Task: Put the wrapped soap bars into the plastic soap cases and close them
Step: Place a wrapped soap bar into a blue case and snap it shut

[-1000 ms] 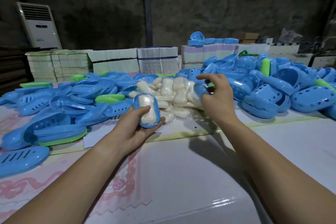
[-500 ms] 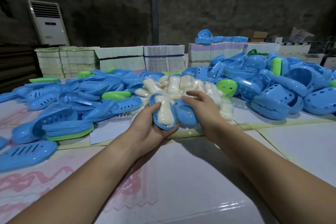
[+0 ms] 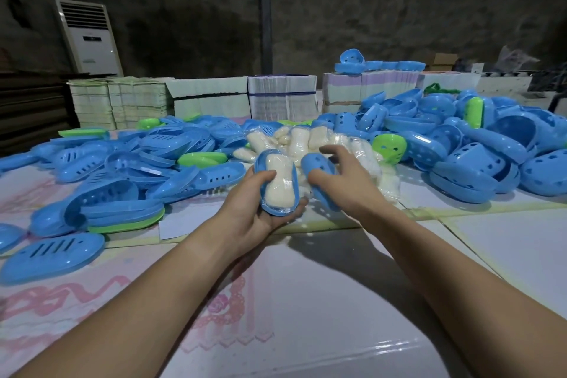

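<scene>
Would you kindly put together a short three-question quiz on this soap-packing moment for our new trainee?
1. True or false: the blue case half in the left hand already has a wrapped soap bar in it.
2. What does the right hand hold: (a) a green lid, (b) a blue case lid, (c) a loose soap bar?
3. Fill in: the pile of wrapped soap bars lies ____ the two heaps of blue case halves.

Key
1. True.
2. (b)
3. between
</scene>
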